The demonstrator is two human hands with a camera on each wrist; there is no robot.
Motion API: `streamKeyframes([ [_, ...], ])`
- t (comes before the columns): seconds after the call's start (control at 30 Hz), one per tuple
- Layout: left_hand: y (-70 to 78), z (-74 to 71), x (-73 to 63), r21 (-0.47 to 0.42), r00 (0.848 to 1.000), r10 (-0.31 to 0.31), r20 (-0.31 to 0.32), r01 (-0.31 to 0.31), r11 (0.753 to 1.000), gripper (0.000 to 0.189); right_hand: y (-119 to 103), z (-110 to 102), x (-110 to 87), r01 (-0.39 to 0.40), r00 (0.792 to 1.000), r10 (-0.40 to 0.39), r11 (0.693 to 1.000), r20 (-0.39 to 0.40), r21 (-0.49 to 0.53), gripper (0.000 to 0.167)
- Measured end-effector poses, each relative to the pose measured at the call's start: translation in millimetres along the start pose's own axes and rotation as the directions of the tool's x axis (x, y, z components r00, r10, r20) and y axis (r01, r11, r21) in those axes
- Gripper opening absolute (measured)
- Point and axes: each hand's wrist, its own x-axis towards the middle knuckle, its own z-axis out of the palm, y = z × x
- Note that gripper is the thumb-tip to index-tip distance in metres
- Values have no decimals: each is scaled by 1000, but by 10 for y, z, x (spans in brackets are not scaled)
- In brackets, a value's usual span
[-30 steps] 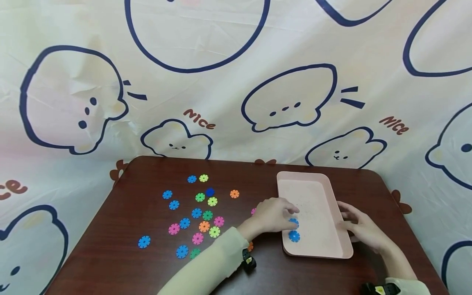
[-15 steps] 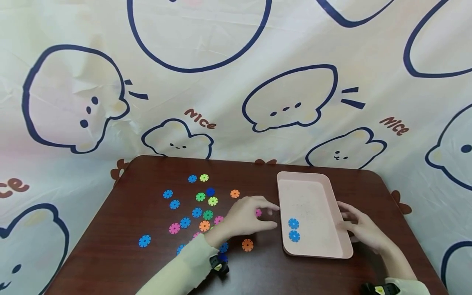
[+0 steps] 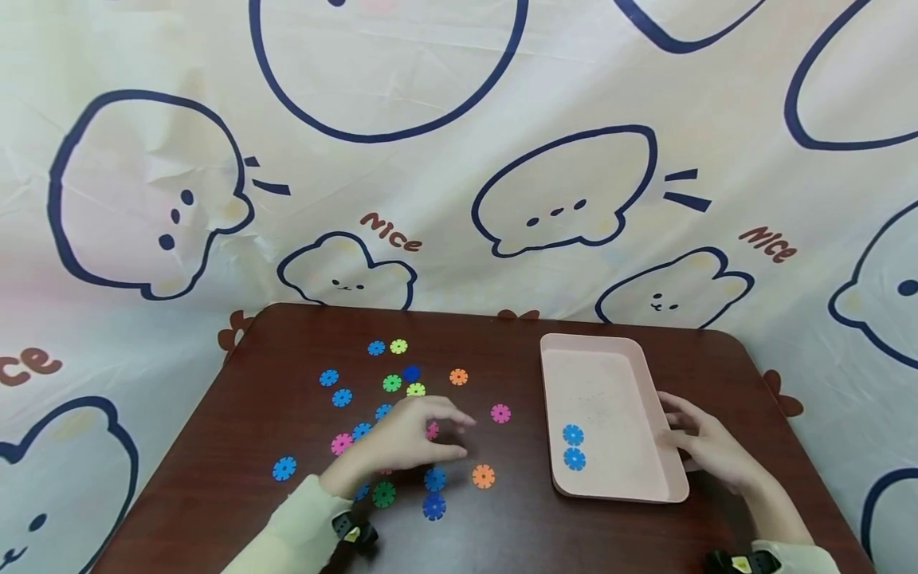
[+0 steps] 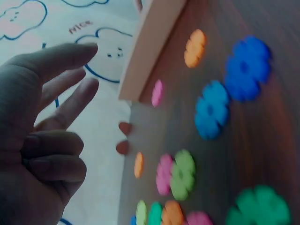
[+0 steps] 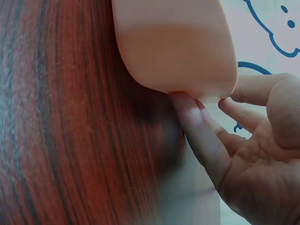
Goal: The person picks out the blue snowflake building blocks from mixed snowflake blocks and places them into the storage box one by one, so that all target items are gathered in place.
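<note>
My left hand (image 3: 405, 434) hovers over the scattered flower-shaped plastic discs, thumb and fingers apart, with nothing held. Beneath and around it lie discs such as a blue one (image 3: 434, 478), a dark blue one (image 3: 433, 506) and a green one (image 3: 383, 494). In the left wrist view the hand (image 4: 47, 126) shows its extended index finger and curled lower fingers. On the right, my right hand (image 3: 710, 442) grips the long side of a pale pink tray (image 3: 610, 383). Two blue discs (image 3: 574, 459) lie in the tray at its left side. The right wrist view shows thumb and fingers at the tray's edge (image 5: 178, 61).
Several more discs spread over the left half of the brown table (image 3: 516, 534). A pink disc (image 3: 500, 413) and an orange disc (image 3: 484, 477) lie between the hands, left of the tray. Behind the table hangs a cartoon-printed cloth (image 3: 445, 191).
My left hand has moved left from above the tray to over the discs, leaving two blue discs in the tray. The right hand stays at the tray's side.
</note>
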Motion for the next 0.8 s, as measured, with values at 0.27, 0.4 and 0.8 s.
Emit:
streamKeyframes([
  [0.27, -196, -28, -242, 22, 997, -48, 66, 46, 999, 30, 12, -3, 14, -3, 1000, 3, 1000, 0, -1, 74],
  [0.4, -300, -7, -324, 61, 995, -72, 62, 68, 996, 27, 21, 2, 5, -2, 1000, 2, 1000, 3, -3, 75],
  [0.8, -402, 93, -409, 210, 993, -111, 33, 102, 972, 30, 11, 17, 4, -12, 1000, 12, 1000, -10, -16, 75],
])
